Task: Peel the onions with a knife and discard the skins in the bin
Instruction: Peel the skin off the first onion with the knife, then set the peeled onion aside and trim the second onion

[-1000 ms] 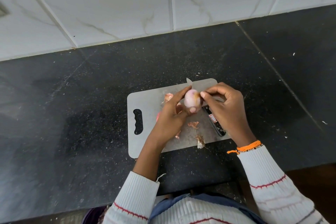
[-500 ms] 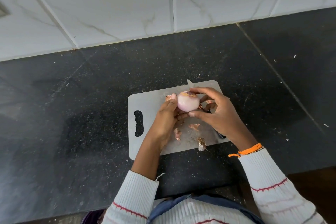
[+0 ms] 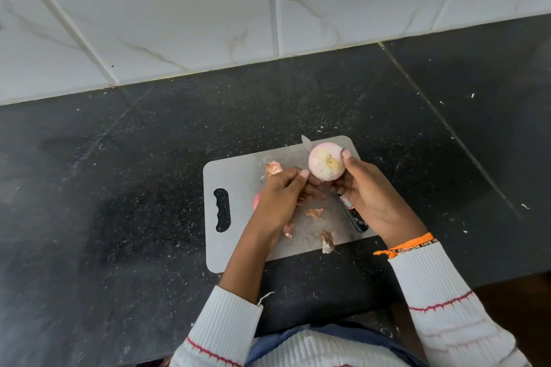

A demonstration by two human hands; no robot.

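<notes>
Peeled pale pink round onion, cut end with yellowish core facing the camera, held in the grip of the right hand: thumb on its right flank, fingers curled beneath, raised above the far right corner of the grey plastic cutting board. Left hand just beside the onion's lower left, fingers curled with thumb against forefinger; whether anything is pinched in that grip cannot be told. Black-handled kitchen knife lying on the board, handle toward the near right edge under the right hand, blade tip projecting just past the board's far edge behind the onion. Loose coppery papery onion skins scattered on the board between the hands and its near edge, one larger piece beyond the left hand; cut root end with brown fibres lying at the near edge. Pink object partly hidden behind the left hand. Board's handle slot along its left side. Board resting on the black speckled stone counter, with broad open surface to the left, right and far side up to the white marbled wall tiles. Orange thread band on the right wrist; white ribbed sleeves with red stripes.
</notes>
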